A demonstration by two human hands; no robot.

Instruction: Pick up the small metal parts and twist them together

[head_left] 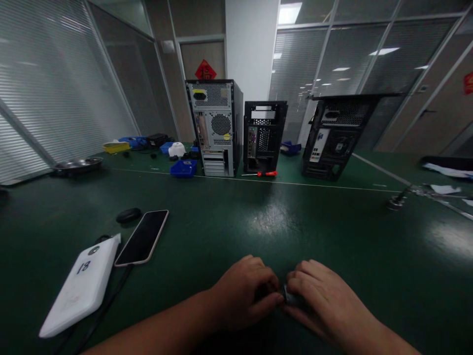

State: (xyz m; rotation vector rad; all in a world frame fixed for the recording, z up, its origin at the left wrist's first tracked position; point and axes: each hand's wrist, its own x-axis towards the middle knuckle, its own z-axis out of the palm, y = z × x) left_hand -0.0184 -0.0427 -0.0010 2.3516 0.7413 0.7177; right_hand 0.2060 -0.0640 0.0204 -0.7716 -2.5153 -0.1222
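Note:
My right hand (320, 293) is closed around a small grey piece (291, 297), mostly hidden behind the fingers, so its kind does not show. Beside it, my left hand (249, 291) is curled, with thumb and forefinger drawn together at the near end of that piece. Whatever those left fingertips pinch, if anything, is too small to make out. Both hands are low over the green tabletop (207, 217), close to its front edge.
A white power bank (83, 283), a phone (144, 237) and a black oval case (128, 215) lie left. Computer cases (216, 128), (264, 135), (334, 135) stand behind, with a red screwdriver (266, 173) and a blue bin (184, 168). A metal dish (79, 165) sits far left.

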